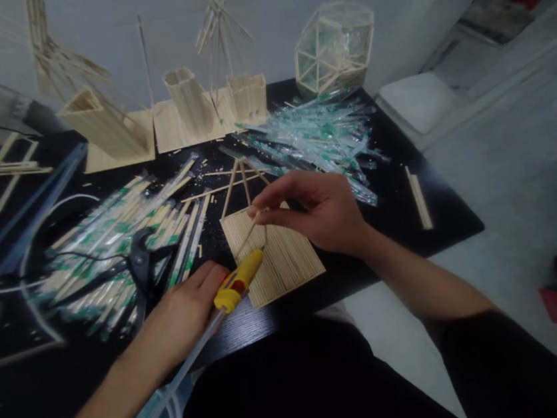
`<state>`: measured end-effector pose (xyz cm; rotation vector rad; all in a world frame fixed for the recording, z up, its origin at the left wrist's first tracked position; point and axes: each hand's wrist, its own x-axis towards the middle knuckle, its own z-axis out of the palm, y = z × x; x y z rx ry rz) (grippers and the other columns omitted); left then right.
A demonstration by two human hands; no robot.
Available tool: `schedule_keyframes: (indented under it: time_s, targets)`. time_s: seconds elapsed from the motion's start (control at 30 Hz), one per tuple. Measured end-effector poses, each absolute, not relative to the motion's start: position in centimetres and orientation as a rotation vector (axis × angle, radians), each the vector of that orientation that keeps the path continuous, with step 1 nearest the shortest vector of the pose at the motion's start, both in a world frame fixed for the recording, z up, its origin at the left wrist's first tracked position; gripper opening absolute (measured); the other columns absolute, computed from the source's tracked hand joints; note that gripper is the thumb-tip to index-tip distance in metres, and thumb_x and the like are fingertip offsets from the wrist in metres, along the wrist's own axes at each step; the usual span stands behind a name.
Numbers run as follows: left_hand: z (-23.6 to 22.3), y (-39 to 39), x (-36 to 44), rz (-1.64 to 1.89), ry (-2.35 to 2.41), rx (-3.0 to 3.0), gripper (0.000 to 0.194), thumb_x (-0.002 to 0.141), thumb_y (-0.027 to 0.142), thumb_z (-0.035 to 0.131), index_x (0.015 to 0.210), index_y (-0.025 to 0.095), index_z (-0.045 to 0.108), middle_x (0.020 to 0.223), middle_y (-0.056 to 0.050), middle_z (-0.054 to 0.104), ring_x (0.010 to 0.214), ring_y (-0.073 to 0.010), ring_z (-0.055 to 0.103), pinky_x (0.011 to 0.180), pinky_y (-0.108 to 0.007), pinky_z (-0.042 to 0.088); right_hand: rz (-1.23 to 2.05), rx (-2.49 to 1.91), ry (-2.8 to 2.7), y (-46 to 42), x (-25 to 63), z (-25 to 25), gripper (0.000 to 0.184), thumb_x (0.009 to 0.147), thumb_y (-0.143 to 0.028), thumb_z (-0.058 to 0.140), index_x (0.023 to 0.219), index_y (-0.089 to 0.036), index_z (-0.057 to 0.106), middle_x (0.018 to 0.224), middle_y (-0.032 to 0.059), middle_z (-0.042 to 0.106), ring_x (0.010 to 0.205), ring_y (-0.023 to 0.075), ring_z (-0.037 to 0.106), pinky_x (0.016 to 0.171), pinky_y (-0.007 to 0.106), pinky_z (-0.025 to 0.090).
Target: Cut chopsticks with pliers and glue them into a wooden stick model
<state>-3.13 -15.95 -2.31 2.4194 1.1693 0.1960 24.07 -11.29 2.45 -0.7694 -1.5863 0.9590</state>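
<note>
My left hand [187, 313] is wrapped round a yellow glue gun [239, 282] whose nozzle points up and right at a thin wooden stick [247, 236]. My right hand [316, 211] pinches the upper end of that stick, holding it slanted just above a flat panel of glued sticks [284, 258] lying on the black table [400, 215]. A clear glue rod trails from the back of the gun toward my lap. A triangular frame of sticks [242, 179] stands just behind the panel.
Black pliers [141, 265] lie on a heap of wrapped chopsticks [112, 248] at the left. Empty clear wrappers [315, 134] pile up at the back right. Stick-built towers [190, 101] and a polyhedral stick lantern [335, 45] stand along the wall. Two loose sticks [419, 199] lie near the right edge.
</note>
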Motion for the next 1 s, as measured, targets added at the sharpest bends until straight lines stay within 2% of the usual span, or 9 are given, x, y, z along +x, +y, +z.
schedule_keyframes:
  time_s: [0.37,0.6,1.0]
  targets:
    - [-2.37,-15.72,-2.22,-0.021,1.175,2.379,0.014,0.102,0.031,0.044,0.096,0.023,0.052,0.091,0.000,0.055,0.065,-0.0141,0.061,0.061,-0.029,0.045,0.944,-0.747,-1.595,-11.19,24.06,2.38,0.012,0.084,-0.017,0.082,0.095,-0.017,0.078,0.091,0.0023,0.079,0.082,0.0130,0.075,0.082,0.026,0.062]
    - [-2.38,-15.79,-2.34,0.021,1.177,2.384,0.015,0.101,0.029,0.042,0.092,0.022,0.052,0.088,-0.001,0.055,0.063,-0.0138,0.060,0.060,-0.028,0.045,0.941,-0.764,-1.588,-11.26,24.01,2.47,0.013,0.084,-0.024,0.082,0.094,-0.017,0.077,0.091,0.0024,0.080,0.082,0.0131,0.076,0.082,0.026,0.063]
    - [-2.46,-15.53,-2.35,0.059,1.187,2.332,0.013,0.102,0.028,0.042,0.092,0.023,0.050,0.089,0.000,0.056,0.065,-0.0137,0.061,0.062,-0.028,0.045,0.954,-0.759,-1.589,-11.31,24.03,2.59,0.012,0.084,-0.023,0.082,0.093,-0.017,0.077,0.091,0.0028,0.080,0.084,0.0137,0.076,0.082,0.026,0.063]
